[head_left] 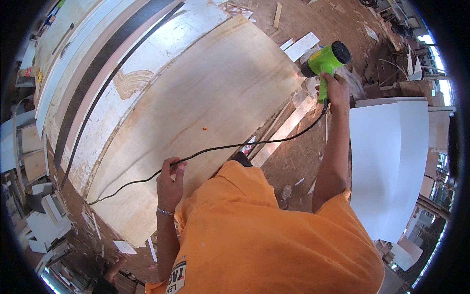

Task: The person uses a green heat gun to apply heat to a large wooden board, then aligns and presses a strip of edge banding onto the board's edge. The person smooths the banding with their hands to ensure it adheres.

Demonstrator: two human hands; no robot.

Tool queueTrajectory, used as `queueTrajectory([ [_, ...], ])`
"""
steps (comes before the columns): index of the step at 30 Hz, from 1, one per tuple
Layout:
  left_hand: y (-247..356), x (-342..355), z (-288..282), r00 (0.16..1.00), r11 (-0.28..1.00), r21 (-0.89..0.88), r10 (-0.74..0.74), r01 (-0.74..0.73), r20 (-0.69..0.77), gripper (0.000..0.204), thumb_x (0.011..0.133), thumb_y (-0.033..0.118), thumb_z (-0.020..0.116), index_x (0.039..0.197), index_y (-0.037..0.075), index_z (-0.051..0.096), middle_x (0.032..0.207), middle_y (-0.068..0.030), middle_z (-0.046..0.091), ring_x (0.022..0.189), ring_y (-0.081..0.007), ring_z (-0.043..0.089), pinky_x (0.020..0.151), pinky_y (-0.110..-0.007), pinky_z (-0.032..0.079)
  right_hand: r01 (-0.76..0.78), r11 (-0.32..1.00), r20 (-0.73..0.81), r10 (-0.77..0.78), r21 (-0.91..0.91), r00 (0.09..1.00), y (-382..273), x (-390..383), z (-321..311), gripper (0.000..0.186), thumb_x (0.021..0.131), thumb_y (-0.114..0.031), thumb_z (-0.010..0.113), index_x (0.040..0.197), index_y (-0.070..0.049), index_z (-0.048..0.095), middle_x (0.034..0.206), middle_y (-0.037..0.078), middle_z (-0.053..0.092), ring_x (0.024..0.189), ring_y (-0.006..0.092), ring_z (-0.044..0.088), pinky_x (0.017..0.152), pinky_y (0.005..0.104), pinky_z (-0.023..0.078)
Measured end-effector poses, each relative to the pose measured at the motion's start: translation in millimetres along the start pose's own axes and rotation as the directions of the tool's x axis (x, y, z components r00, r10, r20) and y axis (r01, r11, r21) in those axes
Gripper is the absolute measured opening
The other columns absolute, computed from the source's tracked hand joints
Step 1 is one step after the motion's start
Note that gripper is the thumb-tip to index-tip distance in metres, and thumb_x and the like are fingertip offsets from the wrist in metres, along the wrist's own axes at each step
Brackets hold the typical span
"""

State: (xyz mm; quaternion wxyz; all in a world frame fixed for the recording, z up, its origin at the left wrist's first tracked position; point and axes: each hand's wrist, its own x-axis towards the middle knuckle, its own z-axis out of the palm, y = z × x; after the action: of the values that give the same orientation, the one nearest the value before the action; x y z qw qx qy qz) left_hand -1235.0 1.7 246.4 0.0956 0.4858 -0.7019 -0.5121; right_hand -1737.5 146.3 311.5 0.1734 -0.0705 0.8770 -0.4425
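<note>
My right hand [336,90] grips the handle of a green heat gun [324,60] with a black rear cap. Its dark nozzle points left, with an orange glow at the tip, close to the right-hand corner of a pale plywood panel [210,83]. From the handle a black cord [227,146] runs left across the panel. My left hand [171,179], a chain bracelet at its wrist, is closed around that cord above the panel's near edge. A small orange scrap [205,129] lies on the wood.
Beyond the panel are a stained white board [139,78] and long strips, one of them dark [93,83]. White sheets [387,166] stand at the right. Offcuts [49,223] and wood scraps litter the brown floor [313,19]. Another person's hand [115,268] shows at the lower left.
</note>
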Motion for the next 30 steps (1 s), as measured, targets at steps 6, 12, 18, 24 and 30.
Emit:
queueTrajectory([
  [6, -3, -4, -2, 0.999, 1.000, 0.004, -0.007, 0.007, 0.034, 0.025, 0.107, 0.020, 0.059, 0.125, 0.003, 0.059, 0.115, -0.0145, 0.078, 0.114, -0.0252, 0.073, 0.098, -0.039, 0.055, -0.025, 0.998, 0.064, 0.022, 0.049, 0.998, 6, -13, -4, 0.038, 0.094, -0.028, 0.069, 0.112, 0.006, 0.069, 0.090, 0.014, 0.071, 0.069, 0.0215, 0.072, 0.060, 0.0335, 0.057],
  [12, -2, -12, -2, 0.998, 0.998, 0.054, -0.037, 0.035, 0.044, 0.026, 0.107, 0.020, 0.060, 0.127, 0.004, 0.058, 0.115, -0.0144, 0.078, 0.114, -0.0268, 0.073, 0.099, -0.039, 0.055, 0.049, 0.997, 0.099, -0.054, 0.055, 0.994, 1, -24, 11, 0.039, 0.092, -0.025, 0.069, 0.115, 0.006, 0.071, 0.085, 0.014, 0.074, 0.070, 0.0208, 0.074, 0.062, 0.0337, 0.057],
  [18, -5, -19, 3, 0.999, 0.998, 0.067, -0.016, 0.014, 0.033, 0.027, 0.104, 0.020, 0.063, 0.126, 0.003, 0.060, 0.112, -0.0189, 0.077, 0.110, -0.0309, 0.075, 0.095, -0.040, 0.057, 0.056, 0.998, 0.113, -0.052, -0.031, 0.992, -8, -40, 15, 0.042, 0.091, -0.025, 0.069, 0.117, 0.008, 0.070, 0.087, 0.015, 0.075, 0.074, 0.0224, 0.076, 0.064, 0.0349, 0.056],
  [24, -9, -24, 4, 0.998, 0.995, 0.104, -0.012, 0.005, 0.065, 0.027, 0.104, 0.023, 0.063, 0.123, 0.004, 0.060, 0.111, -0.0203, 0.076, 0.109, -0.0342, 0.074, 0.096, -0.044, 0.057, 0.089, 0.992, 0.058, -0.084, -0.088, 0.995, 0, -50, 5, 0.043, 0.091, -0.027, 0.069, 0.115, 0.008, 0.071, 0.084, 0.016, 0.075, 0.071, 0.0221, 0.074, 0.065, 0.0354, 0.055],
  [30, -24, -28, -5, 0.990, 0.988, 0.154, 0.000, -0.022, 0.138, 0.025, 0.103, 0.026, 0.064, 0.110, 0.002, 0.058, 0.105, -0.0232, 0.075, 0.106, -0.0394, 0.073, 0.092, -0.046, 0.056, 0.044, 0.998, 0.115, -0.038, -0.052, 0.993, 12, -61, -4, 0.042, 0.094, -0.026, 0.069, 0.120, 0.007, 0.068, 0.093, 0.015, 0.073, 0.071, 0.0210, 0.074, 0.062, 0.0324, 0.058],
])
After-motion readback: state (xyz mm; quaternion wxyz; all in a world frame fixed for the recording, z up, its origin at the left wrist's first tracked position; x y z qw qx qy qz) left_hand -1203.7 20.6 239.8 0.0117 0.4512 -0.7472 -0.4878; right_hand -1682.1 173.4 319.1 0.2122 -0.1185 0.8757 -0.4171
